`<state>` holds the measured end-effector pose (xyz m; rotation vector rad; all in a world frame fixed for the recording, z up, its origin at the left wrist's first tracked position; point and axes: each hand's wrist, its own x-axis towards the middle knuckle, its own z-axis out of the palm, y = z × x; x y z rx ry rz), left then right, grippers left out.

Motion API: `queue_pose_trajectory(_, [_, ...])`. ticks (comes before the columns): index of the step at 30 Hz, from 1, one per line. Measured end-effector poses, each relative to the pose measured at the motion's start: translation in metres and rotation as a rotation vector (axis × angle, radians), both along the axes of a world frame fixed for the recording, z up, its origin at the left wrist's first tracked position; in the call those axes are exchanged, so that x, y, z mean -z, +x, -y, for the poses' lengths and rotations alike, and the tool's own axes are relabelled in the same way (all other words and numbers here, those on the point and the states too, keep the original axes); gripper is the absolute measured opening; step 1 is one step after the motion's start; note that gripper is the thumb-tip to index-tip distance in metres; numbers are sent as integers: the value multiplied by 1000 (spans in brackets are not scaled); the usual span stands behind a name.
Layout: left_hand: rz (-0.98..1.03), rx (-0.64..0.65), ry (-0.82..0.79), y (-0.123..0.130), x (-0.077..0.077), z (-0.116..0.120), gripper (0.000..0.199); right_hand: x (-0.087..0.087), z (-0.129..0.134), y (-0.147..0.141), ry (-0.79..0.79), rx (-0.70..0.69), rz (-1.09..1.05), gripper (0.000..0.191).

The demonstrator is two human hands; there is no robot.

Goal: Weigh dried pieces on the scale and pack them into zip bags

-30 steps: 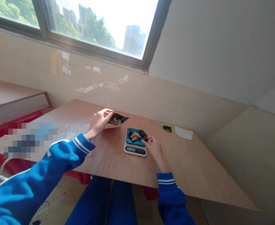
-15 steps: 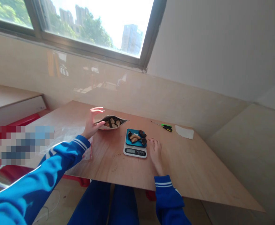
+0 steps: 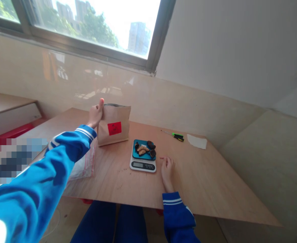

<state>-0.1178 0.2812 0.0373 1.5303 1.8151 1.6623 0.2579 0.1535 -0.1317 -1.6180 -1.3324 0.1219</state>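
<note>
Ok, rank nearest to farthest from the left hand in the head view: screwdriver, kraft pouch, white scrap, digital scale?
From the left hand:
1. Kraft pouch: at the hand, by the pouch's upper left edge
2. Digital scale: right of the pouch, nearer the person
3. Screwdriver: right of the scale, farther back
4. White scrap: farthest right, just past the screwdriver's handle

From my remote seat I see a brown bag (image 3: 115, 116) upright, red label (image 3: 114, 128) facing me; near it, a white scale (image 3: 143, 166) lies flat, tan and dark pieces (image 3: 143, 149) clustered on its blue platform (image 3: 137, 156).
</note>
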Motion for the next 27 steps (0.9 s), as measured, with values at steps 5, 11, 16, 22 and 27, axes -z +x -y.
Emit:
queue_pose_trajectory(5, [-36,192,69,-7,15,7,57,1,1,-1,-9,9,14,41])
queue_pose_trajectory(11, [-48,318,112,-11,23,20,55,3,1,1,-12,10,33,40])
queue_pose_trajectory(16, [-27,348,108,-17,24,33,56,3,0,2,-18,2,44,40])
queue_pose_trajectory(22, [-143,150,78,-17,45,74,50,1,-1,3,-19,12,25,41])
queue_pose_trajectory(27, [-356,137,-10,-34,76,118,27,1,1,4,-11,-2,2,39])
